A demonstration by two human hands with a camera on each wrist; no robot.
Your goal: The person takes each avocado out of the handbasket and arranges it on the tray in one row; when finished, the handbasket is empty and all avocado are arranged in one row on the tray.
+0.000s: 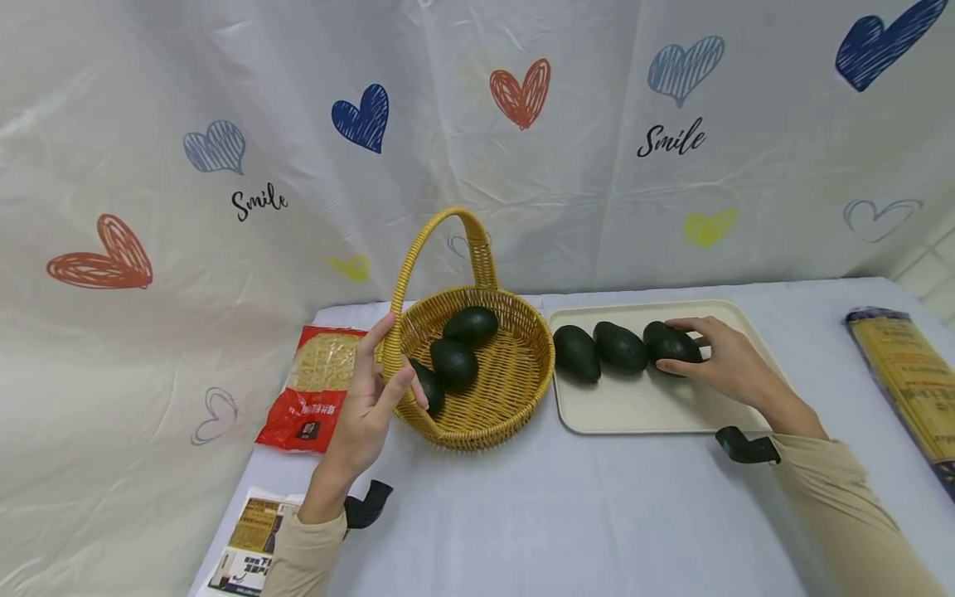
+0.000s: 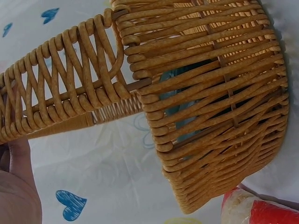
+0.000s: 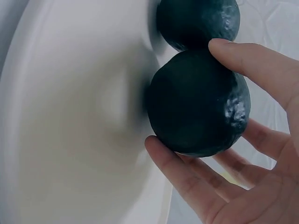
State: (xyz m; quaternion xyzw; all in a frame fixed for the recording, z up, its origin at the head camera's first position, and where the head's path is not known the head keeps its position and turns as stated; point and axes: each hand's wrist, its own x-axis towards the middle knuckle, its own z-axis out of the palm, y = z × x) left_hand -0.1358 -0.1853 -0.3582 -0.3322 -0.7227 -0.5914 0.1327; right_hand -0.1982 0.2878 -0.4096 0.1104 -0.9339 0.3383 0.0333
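A round wicker basket (image 1: 515,414) with a tall arched handle (image 1: 483,261) stands near the middle of the table. My left hand (image 1: 366,414) holds the left side of that handle; in the left wrist view only part of the hand (image 2: 18,186) shows at the edge. Three dark green avocados (image 1: 455,365) lie inside the basket, one partly hidden by the rim and fingers. On the cream tray (image 1: 619,414) three more avocados (image 1: 576,354) sit in a row. My right hand (image 1: 731,365) grips the rightmost avocado (image 3: 198,102) between thumb and fingers, right beside its neighbour (image 3: 198,21).
A red and clear food packet (image 1: 302,414) lies left of the basket, with a printed packet (image 1: 249,543) nearer the front. At the far right is a long yellow packet (image 1: 906,373). Behind the table hangs a white cloth (image 1: 582,182) printed with hearts.
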